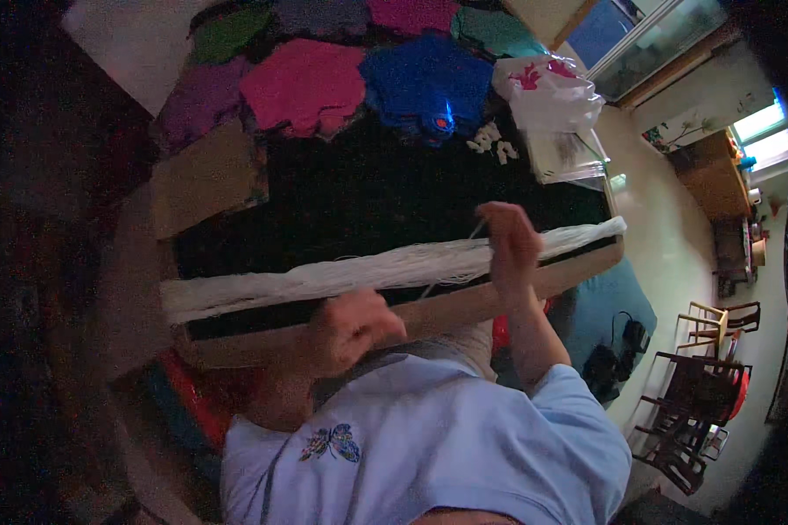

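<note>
A long skein of white yarn (341, 273) lies stretched across the near side of a dark table top (350, 192), from its left edge to its right. My left hand (355, 329) is closed in front of the skein, near the table's front edge, slightly blurred. My right hand (514, 245) is raised over the skein, its fingers pinched together on a thin white strand (476, 231). That strand slants down across the skein toward my left hand, which appears to grip its lower end; the exact hold is hidden by the fingers.
Folded knit pieces, including a pink one (305, 86) and a blue one (426, 83), line the far side. Small white pieces (494, 143) lie beside a plastic bag (552, 98). Brown cardboard (208, 179) sits at left. Chairs (696, 394) stand at right.
</note>
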The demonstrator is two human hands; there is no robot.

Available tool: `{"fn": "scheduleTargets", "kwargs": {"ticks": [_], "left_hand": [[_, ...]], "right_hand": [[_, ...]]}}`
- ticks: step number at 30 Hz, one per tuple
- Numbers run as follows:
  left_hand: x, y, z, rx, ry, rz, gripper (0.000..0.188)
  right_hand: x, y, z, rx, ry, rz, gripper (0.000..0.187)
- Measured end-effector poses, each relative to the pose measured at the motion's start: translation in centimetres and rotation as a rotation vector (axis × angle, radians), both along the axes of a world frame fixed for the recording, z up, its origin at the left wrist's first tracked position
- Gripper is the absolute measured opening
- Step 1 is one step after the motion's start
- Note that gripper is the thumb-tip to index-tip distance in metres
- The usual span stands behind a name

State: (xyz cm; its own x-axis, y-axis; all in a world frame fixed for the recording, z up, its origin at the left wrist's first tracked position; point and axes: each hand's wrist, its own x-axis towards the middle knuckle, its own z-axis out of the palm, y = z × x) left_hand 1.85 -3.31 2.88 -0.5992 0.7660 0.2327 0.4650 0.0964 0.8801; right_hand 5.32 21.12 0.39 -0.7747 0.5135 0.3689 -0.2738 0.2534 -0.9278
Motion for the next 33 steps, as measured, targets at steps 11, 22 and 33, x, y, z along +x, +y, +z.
{"fn": "scheduleTargets", "kwargs": {"ticks": [11,22,33], "left_hand": [[-0.2,3.8,-3.3,0.293,-0.067,0.278,0.014],[0.2,3.2,-1.4,0.706,-0.445,-0.063,0.017],[2.0,2.7,-5.1,0.151,-0.215,0.049,0.013]], "right_hand": [[2.3,-3.3,0.8,0.821,-0.04,0.735,0.034],[0.0,-2.1,-1.7,0.584,0.076,0.536,0.018],[0.3,-2.0,1.7,0.714,0.143,0.645,0.013]]}}
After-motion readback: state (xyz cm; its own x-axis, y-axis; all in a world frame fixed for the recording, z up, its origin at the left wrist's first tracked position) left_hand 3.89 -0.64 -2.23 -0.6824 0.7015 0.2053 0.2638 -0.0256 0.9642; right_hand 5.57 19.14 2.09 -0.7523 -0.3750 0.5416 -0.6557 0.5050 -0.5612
